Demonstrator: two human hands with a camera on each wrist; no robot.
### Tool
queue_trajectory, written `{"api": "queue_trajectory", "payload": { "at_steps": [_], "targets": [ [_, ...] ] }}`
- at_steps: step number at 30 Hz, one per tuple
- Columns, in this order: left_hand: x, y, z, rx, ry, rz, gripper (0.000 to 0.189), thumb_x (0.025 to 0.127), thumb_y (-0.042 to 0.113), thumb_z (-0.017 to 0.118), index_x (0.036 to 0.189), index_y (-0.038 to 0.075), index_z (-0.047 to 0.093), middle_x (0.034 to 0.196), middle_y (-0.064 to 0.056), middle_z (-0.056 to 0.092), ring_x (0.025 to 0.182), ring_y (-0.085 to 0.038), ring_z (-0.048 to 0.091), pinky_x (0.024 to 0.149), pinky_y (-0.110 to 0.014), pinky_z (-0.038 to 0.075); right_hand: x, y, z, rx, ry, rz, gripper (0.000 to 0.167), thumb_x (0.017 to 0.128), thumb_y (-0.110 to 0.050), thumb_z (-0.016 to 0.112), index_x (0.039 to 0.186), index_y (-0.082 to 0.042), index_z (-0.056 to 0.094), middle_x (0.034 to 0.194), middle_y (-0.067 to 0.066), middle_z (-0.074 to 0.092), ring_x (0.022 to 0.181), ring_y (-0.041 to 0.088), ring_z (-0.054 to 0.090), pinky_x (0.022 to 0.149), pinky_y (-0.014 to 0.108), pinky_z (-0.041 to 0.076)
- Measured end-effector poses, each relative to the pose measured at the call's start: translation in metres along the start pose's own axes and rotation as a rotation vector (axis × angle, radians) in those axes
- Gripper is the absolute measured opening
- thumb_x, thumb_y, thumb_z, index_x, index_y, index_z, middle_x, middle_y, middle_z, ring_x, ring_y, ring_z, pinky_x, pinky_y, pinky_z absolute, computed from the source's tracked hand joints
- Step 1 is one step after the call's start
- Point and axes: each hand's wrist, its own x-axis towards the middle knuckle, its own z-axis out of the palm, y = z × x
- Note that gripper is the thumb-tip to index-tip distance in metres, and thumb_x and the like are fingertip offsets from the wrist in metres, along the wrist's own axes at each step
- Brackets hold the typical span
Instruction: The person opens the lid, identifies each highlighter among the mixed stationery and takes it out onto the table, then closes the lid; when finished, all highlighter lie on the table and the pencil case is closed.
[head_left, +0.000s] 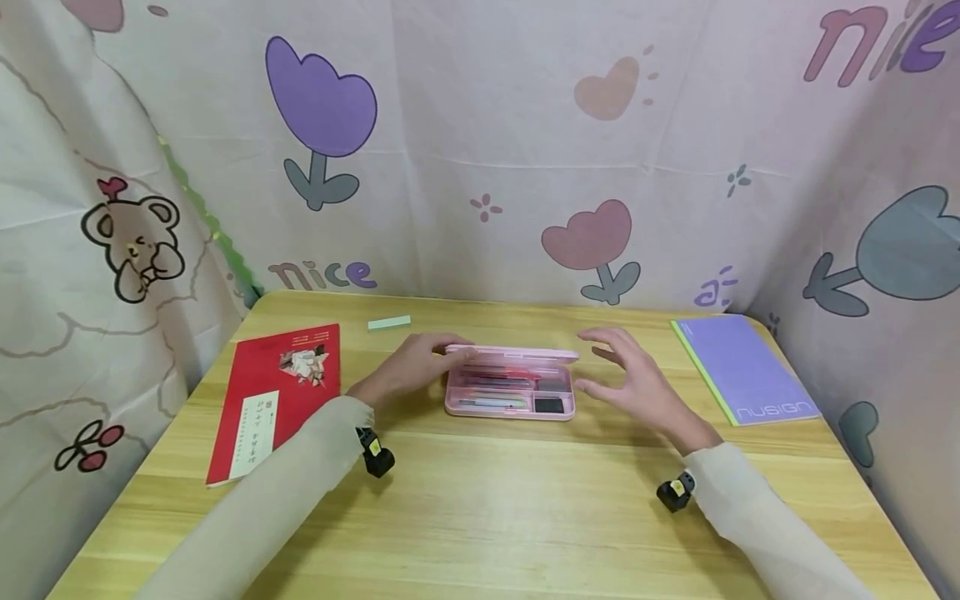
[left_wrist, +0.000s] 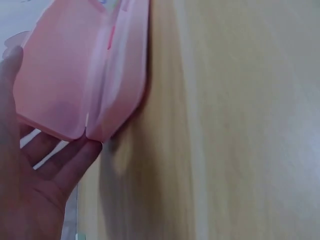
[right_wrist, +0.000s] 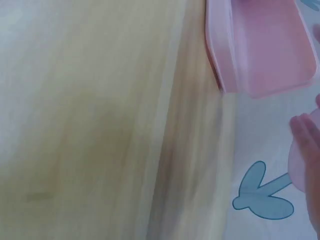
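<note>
Pink pencil case (head_left: 480, 412): here it sits, lengthwise across the far part of the desk (head_left: 480, 508), between the two hands; a slim, smooth, plastic-looking box with rounded corners.
Lid (head_left: 517, 356): up and leaning on its rear hinge, shallow and tray-shaped, glossy pink like the base.
Left hand (head_left: 420, 362): on it! Thumb over the lid's end, fingers round behind the hinge corner, gripping the left end, probably to steady that raised lid.
Right hand (head_left: 633, 379): just beside the right end, fingers gently bent, thumb well apart from them, nothing held; perhaps placed there to match the other side.
Pens: a red pen (head_left: 525, 374) in the rear long slot, pale slender pens (head_left: 491, 403) in the front one, lying lengthwise presumably because the slots suit long shapes.
Dark block (head_left: 549, 406): square-edged, fitting snugly into the small front-right compartment; its material I can't tell.
Pale green strip (head_left: 389, 322): straight and narrow, near the desk's back edge.
Flanks: red booklet (head_left: 296, 400) on the left, flat purple notebook (head_left: 742, 367) marked NUSIGN on the right, seemingly set aside to leave the middle for the case.
Backdrop: soft, creased cloth (head_left: 450, 108) printed with tulips.
</note>
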Motion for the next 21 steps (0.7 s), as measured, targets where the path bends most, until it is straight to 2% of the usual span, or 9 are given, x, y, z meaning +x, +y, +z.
{"api": "queue_trajectory", "payload": {
  "at_steps": [2, 4, 6, 8, 11, 14, 17, 19, 21],
  "targets": [
    [0.002, 0.001, -0.001, -0.031, 0.016, -0.026, 0.059, 0.098, 0.079, 0.06, 0.127, 0.03, 0.078, 0.136, 0.001, 0.071, 0.13, -0.027, 0.061, 0.117, -0.057, 0.049, -0.001, 0.0, -0.001, 0.009, 0.027, -0.004, 0.059, 0.089, -0.008, 0.091, 0.142, -0.01, 0.066, 0.147, 0.01, 0.062, 0.142, 0.032, 0.056, 0.122, 0.047, 0.049],
    [0.004, 0.002, -0.003, -0.063, 0.026, -0.049, 0.067, 0.096, 0.083, 0.057, 0.127, 0.027, 0.077, 0.136, -0.001, 0.07, 0.13, -0.027, 0.061, 0.118, -0.056, 0.049, -0.003, 0.001, -0.001, -0.003, 0.018, -0.007, 0.049, 0.09, -0.01, 0.09, 0.135, -0.013, 0.071, 0.143, 0.008, 0.067, 0.143, 0.034, 0.057, 0.124, 0.055, 0.045],
    [0.005, 0.002, -0.004, -0.092, 0.023, -0.063, 0.075, 0.096, 0.085, 0.054, 0.135, 0.024, 0.074, 0.14, -0.004, 0.069, 0.134, -0.029, 0.062, 0.121, -0.057, 0.048, -0.003, 0.002, 0.002, -0.031, -0.025, -0.013, 0.044, 0.091, -0.014, 0.089, 0.132, -0.016, 0.074, 0.142, 0.006, 0.07, 0.147, 0.037, 0.055, 0.126, 0.064, 0.04],
    [0.005, 0.002, -0.005, -0.11, 0.018, -0.07, 0.081, 0.097, 0.085, 0.053, 0.15, 0.025, 0.066, 0.151, -0.005, 0.066, 0.141, -0.03, 0.061, 0.125, -0.058, 0.045, -0.001, 0.003, 0.007, -0.043, -0.078, -0.023, 0.044, 0.093, -0.018, 0.088, 0.135, -0.017, 0.075, 0.146, 0.006, 0.07, 0.151, 0.039, 0.051, 0.127, 0.068, 0.035],
    [0.005, 0.001, -0.004, -0.101, 0.015, -0.057, 0.084, 0.099, 0.081, 0.055, 0.163, 0.027, 0.051, 0.157, -0.009, 0.061, 0.145, -0.034, 0.059, 0.124, -0.06, 0.044, 0.003, 0.005, 0.013, -0.055, -0.132, -0.021, 0.05, 0.095, -0.024, 0.087, 0.142, -0.018, 0.072, 0.153, 0.003, 0.065, 0.154, 0.036, 0.048, 0.129, 0.066, 0.033],
    [0.0, 0.0, -0.005, -0.093, 0.044, -0.048, 0.083, 0.101, 0.07, 0.065, 0.168, 0.027, 0.041, 0.163, -0.008, 0.053, 0.149, -0.035, 0.054, 0.123, -0.063, 0.045, 0.007, 0.006, 0.016, -0.053, -0.148, -0.01, 0.052, 0.096, -0.025, 0.086, 0.145, -0.018, 0.07, 0.157, 0.001, 0.061, 0.155, 0.032, 0.047, 0.13, 0.064, 0.033],
    [-0.008, -0.003, -0.005, -0.132, 0.119, -0.017, 0.083, 0.101, 0.05, 0.077, 0.167, 0.02, 0.038, 0.163, -0.01, 0.049, 0.15, -0.037, 0.051, 0.123, -0.061, 0.046, 0.011, 0.008, 0.018, -0.055, -0.153, -0.013, 0.051, 0.096, -0.024, 0.085, 0.144, -0.017, 0.07, 0.158, 0.001, 0.06, 0.154, 0.031, 0.048, 0.13, 0.062, 0.034],
    [-0.014, -0.005, -0.004, -0.143, 0.168, 0.034, 0.079, 0.099, 0.037, 0.083, 0.161, 0.015, 0.041, 0.16, -0.011, 0.05, 0.149, -0.037, 0.051, 0.124, -0.06, 0.045, 0.014, 0.009, 0.019, -0.055, -0.156, -0.023, 0.049, 0.097, -0.022, 0.085, 0.143, -0.015, 0.071, 0.157, 0.002, 0.06, 0.153, 0.031, 0.049, 0.13, 0.061, 0.034],
    [-0.017, -0.006, -0.003, -0.112, 0.194, 0.103, 0.072, 0.098, 0.029, 0.085, 0.155, 0.012, 0.045, 0.155, -0.011, 0.053, 0.148, -0.036, 0.051, 0.126, -0.06, 0.043, 0.017, 0.011, 0.019, -0.051, -0.154, -0.033, 0.048, 0.096, -0.02, 0.085, 0.142, -0.013, 0.072, 0.156, 0.004, 0.061, 0.151, 0.031, 0.051, 0.129, 0.061, 0.035]
  ]
}}
